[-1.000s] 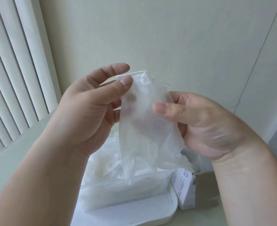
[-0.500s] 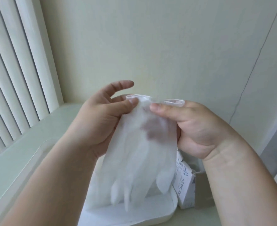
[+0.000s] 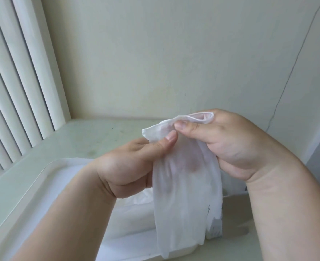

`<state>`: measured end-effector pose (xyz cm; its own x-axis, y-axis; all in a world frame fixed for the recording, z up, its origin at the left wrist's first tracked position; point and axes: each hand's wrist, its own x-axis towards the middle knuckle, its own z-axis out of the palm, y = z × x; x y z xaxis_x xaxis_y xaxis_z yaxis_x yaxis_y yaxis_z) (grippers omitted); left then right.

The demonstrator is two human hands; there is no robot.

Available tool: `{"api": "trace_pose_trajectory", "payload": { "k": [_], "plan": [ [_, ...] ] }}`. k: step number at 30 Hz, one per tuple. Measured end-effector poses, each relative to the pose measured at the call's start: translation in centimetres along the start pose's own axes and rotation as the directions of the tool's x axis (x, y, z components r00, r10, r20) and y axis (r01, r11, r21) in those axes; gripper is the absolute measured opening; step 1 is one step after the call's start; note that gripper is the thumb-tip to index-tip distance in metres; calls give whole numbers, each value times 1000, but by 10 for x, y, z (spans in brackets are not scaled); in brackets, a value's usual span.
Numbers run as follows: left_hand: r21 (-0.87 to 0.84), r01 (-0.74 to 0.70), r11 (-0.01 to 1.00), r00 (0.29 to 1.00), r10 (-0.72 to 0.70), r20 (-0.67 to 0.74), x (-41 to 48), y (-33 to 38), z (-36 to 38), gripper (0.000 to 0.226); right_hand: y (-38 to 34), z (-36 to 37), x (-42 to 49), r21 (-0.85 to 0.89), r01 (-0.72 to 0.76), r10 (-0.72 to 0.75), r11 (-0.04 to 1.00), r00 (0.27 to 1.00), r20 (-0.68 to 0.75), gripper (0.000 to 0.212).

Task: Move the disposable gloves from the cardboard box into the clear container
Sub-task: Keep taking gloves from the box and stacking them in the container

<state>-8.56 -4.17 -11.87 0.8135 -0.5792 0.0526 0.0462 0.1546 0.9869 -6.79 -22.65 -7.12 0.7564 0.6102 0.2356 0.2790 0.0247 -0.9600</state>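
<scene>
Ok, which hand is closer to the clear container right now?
Left. The left hand is above the clear container; the right hand is off to its right, both pinching the glove.

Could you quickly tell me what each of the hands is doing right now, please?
Left hand: pinching the glove near its cuff.
Right hand: pinching the glove's cuff.

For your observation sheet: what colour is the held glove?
Translucent white glove, seen in the head view.
</scene>
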Motion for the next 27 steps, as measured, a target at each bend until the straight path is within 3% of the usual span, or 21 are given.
{"api": "trace_pose_trajectory", "payload": {
  "k": [3,6,8,11,14,16,18,21,25,27],
  "plan": [
    [-101,-45,994,987,29,-157,-4,5,-1,49,-9,-3,-3,-48,-45,36,998,985,-170,22],
    [-238,-65,969,961,-4,-277,-6,15,-7,44,-15,-22,-12,-294,-149,-15,944,872,-490,7],
    [-299,-54,953,951,-42,-305,-5,19,-13,51,-16,-40,-21,-466,-268,-61,843,814,-578,8],
    [-383,-39,923,960,-71,-269,-5,22,-21,56,-19,-54,-34,-657,-480,117,581,848,-517,19],
    [-478,33,878,990,-96,-107,-11,23,-29,64,-27,-50,-42,-774,-484,316,408,870,-377,39],
    [-516,24,856,998,-54,-42,-13,20,-35,71,-30,-46,-42,-797,-464,398,388,864,-309,51],
    [-553,80,829,996,-89,10,-13,17,-41,73,-25,-43,-38,-817,-453,451,356,849,-275,38],
    [-601,109,792,994,-93,58,-12,15,-42,68,-13,-45,-31,-844,-430,412,321,865,-284,13],
    [-603,76,794,996,-94,2,-11,17,-38,65,-14,-54,-31,-786,-405,181,468,914,-363,18],
    [-588,44,808,998,-56,-1,-11,19,-34,65,-16,-55,-33,-767,-404,209,499,915,-347,10]
  ]
}}
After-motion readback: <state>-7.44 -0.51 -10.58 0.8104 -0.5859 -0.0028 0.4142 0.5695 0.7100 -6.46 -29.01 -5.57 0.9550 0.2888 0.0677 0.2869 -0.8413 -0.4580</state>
